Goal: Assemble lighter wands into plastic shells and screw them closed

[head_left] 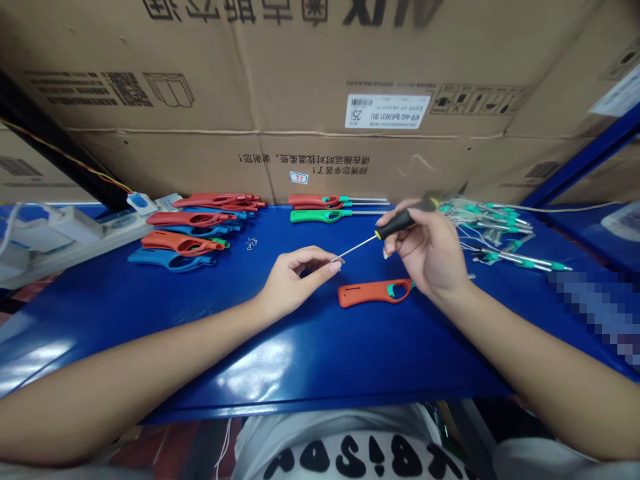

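My right hand [430, 250] is closed around the black and yellow handle of a screwdriver [395, 223], whose thin shaft slants down to the left. At the tip of that shaft, my left hand [300, 277] is closed in a pinch of thumb and fingers. Whatever sits between those fingertips is too small to make out. Below the screwdriver, an orange lighter [367, 294] with a green trigger lies on the blue table [310, 360], its front end partly hidden by my right hand.
Red, orange and blue lighter shells [185, 241] lie at left, near small screws [251, 244]. Lighters with metal rods [320, 215] lie at the back. Metal tubes with green parts and wires [500, 223] are piled right. A cardboard box [200, 147] stands behind; a power strip [110, 233] is left.
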### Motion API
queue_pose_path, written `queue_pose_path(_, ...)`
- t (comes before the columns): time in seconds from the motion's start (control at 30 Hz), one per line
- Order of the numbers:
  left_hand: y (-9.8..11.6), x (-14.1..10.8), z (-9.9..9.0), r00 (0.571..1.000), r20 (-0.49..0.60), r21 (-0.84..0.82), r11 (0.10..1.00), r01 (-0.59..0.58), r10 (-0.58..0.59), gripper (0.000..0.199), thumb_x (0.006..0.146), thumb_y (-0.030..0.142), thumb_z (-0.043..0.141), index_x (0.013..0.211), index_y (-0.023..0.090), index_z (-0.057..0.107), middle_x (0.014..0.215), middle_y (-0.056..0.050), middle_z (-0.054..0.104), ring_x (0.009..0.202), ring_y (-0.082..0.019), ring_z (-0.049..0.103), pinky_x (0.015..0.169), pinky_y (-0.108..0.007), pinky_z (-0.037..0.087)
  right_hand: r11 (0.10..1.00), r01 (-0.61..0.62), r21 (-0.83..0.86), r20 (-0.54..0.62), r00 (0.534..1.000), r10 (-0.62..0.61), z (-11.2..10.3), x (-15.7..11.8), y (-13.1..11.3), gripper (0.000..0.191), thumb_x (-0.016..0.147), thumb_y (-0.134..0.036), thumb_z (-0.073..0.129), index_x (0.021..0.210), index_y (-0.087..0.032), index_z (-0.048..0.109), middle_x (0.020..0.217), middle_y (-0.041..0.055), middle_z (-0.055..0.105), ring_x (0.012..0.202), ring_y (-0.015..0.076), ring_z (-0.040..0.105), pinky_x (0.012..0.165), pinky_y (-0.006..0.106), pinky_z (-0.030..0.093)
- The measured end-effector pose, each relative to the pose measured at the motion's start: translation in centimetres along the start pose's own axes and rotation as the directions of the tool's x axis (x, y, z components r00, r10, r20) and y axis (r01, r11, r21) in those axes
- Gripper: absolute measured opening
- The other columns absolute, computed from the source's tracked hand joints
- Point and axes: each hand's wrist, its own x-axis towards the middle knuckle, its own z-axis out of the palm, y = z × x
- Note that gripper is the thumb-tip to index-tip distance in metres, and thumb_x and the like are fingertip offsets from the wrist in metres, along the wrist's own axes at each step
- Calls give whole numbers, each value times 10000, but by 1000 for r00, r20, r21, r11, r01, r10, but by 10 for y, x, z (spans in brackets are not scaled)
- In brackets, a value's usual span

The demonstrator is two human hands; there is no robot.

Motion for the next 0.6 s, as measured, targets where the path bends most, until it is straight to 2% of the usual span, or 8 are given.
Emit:
queue_pose_path(0.3,-1,-1,-1,998,-12,95,994,-54,56,76,833,284,772,860,221,803,882,-46,765,804,-169,690,753,-291,516,997,-38,67,-28,999,40,-2,3,3,102,807,-339,617,821,-241,595,803,21,697,493,130,541,449,300,463)
queue_pose_path(0.47,1,-2,1,998,3,142,988,-66,66,80,820,289,781,847,219,808,860,-57,767,768,-177,683,722,-304,520,1000,-12,-8,-14,1000,12,-2,2,3,135,825,-381,628,841,-258,575,801,9,688,474,128,528,454,312,452)
queue_pose_path(0.6,2,-3,2,995,14,183,978,-95,94,71,815,280,783,841,221,813,838,-58,764,744,-174,678,708,-304,519,1000,12,16,-2,1000,-12,-1,1,2,85,833,-326,607,838,-246,580,775,10,696,453,128,531,435,305,426)
